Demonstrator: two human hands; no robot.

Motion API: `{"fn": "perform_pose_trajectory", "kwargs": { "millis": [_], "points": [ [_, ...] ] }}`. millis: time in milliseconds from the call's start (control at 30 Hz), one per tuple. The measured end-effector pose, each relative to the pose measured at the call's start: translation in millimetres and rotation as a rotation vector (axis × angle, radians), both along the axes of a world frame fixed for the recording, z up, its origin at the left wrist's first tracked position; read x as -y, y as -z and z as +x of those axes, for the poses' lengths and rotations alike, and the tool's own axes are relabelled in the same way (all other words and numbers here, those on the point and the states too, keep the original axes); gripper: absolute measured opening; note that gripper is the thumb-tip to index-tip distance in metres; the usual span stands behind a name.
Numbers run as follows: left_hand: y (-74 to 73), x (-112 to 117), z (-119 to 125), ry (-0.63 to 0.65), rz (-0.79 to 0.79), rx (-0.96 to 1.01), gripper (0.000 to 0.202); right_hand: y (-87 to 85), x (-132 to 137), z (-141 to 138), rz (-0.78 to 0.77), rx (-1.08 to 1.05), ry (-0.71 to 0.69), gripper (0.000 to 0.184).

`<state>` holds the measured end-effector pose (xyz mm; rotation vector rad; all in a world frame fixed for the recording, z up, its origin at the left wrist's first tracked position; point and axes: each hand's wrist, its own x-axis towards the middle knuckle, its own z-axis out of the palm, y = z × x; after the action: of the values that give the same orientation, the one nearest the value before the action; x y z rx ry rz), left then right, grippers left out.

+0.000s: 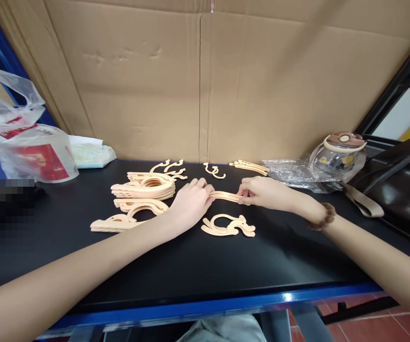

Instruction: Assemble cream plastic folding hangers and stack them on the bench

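Between both hands, just above the black tabletop, is a slim, slightly curved peach plastic strip (226, 195), which looks like a folding hanger's bar. My left hand (192, 197) pinches its left end; my right hand (258, 191) pinches its right end. Closer to me lies a folded hanger part (222, 232) with a round opening. Left of my left hand are stacked folded hanger parts (142, 190), and a nearer pair (119, 223) is partly hidden by my left forearm. Loose hooks (169, 166) and two more hooks (214, 171) lie behind, with several thin strips (249, 166) to their right.
A plastic bag with a red-and-white tub (44, 156) and a tissue pack (92, 154) stand at left. On the right are crinkled clear plastic (290, 173), a clear lidded bottle (338, 156) and a dark brown bag (400, 190). Cardboard (137, 85) walls the back.
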<state>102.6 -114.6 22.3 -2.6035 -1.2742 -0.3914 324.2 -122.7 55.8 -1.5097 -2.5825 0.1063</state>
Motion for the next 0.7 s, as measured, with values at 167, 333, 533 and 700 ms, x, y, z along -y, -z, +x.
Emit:
{"fn": "perform_pose_trajectory", "kwargs": {
  "millis": [167, 333, 533, 700],
  "points": [
    [0.3, -2.6, -1.4, 0.002, 0.014, -0.015, 0.026, 4.7, 1.7, 2.8, 0.024, -0.042, 0.005, 0.022],
    [1.4, -3.1, 1.4, 0.005, 0.097, -0.06, 0.028, 7.4, 4.1, 5.9, 0.031, -0.049, -0.023, 0.027],
    [-1.2, -2.3, 4.0, -0.016, 0.151, -0.126, 0.028, 13.3, 3.5, 5.3, 0.093, -0.034, -0.023, 0.028],
    [-3.0, -3.8, -0.3, 0.017, 0.106, -0.08, 0.025, 17.7, 1.2, 5.0, 0.151, -0.022, 0.012, 0.027]
  ]
}}
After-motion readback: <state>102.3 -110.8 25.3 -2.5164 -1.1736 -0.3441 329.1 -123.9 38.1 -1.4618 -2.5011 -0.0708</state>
